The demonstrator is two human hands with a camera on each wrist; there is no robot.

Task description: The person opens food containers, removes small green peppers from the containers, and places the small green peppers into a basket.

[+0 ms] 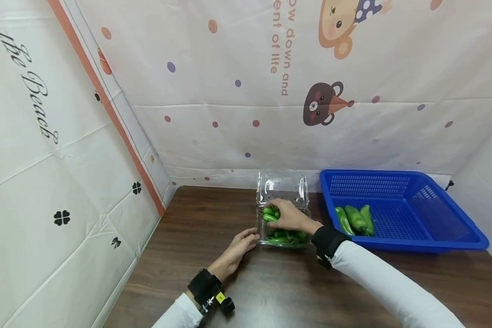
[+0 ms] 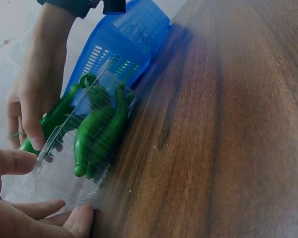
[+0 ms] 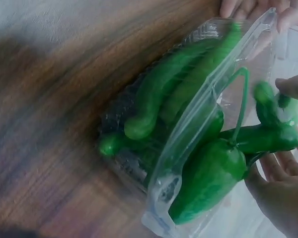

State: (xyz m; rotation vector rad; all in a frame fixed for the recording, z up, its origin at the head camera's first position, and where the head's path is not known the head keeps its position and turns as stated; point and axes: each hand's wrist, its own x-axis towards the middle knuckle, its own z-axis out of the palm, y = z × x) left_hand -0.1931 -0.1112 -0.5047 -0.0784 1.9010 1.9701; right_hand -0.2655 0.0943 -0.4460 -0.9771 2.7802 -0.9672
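Two hands are working at a clear plastic clamshell box (image 1: pixel 283 214) of green peppers (image 1: pixel 284 237) sitting mid-table on the dark wooden table (image 1: pixel 270 291), lid standing open toward the far wall. Left hand (image 1: pixel 238 248) is resting against the box's near-left corner with fingers fairly straight and relaxed, touching the wall of the box, apparently bracing it so it is not sliding. Right hand (image 1: pixel 289 216) is reaching into the box from the right, fingers curling around a green pepper (image 1: pixel 269 214) at the far-left end of the pile. Blue plastic basket (image 1: pixel 410 214) is sitting just right of the box, holding three green peppers (image 1: pixel 354 219) near its left wall, close enough for short transfers. Left wrist view is showing what the head view is hiding: fingertips (image 2: pixel 20 162) pressing the box's rim, and peppers lying packed against the transparent wall. Right wrist view is showing curved pepper stems and the right-hand fingers (image 3: pixel 293 88) bending around a pepper above the rim (image 3: pixel 208 99), though blur is making exact contact hard to tell. Cartoon-print sheets (image 1: pixel 246 82) are hanging behind and left.
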